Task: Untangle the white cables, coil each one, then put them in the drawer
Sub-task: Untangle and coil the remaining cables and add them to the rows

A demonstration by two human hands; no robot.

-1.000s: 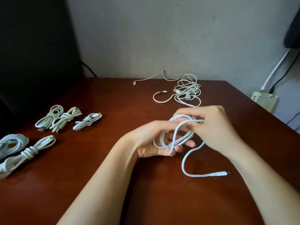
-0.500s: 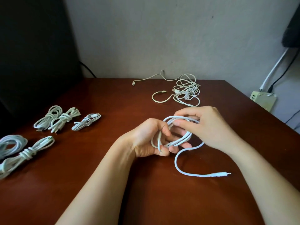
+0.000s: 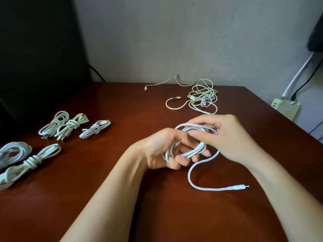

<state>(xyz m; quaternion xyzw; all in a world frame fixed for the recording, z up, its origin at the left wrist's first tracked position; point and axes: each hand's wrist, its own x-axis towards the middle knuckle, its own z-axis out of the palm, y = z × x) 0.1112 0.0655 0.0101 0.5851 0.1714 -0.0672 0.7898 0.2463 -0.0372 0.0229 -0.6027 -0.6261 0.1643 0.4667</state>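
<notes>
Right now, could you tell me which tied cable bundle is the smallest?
The short bundle at the right end of the far row; the other bundles are longer.

I can read no text, label, brand or number on my feed: nothing legible on the white cable [image 3: 198, 150], the bundled cables [image 3: 95, 131], the pale power strip [image 3: 286, 110] or the table [image 3: 122, 172].

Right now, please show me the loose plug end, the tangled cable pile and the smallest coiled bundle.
Loose plug end [image 3: 238, 186], head view: the connector.
Tangled cable pile [image 3: 204, 102], head view: knotted middle.
Smallest coiled bundle [image 3: 96, 128], head view: wrapped waist.
</notes>
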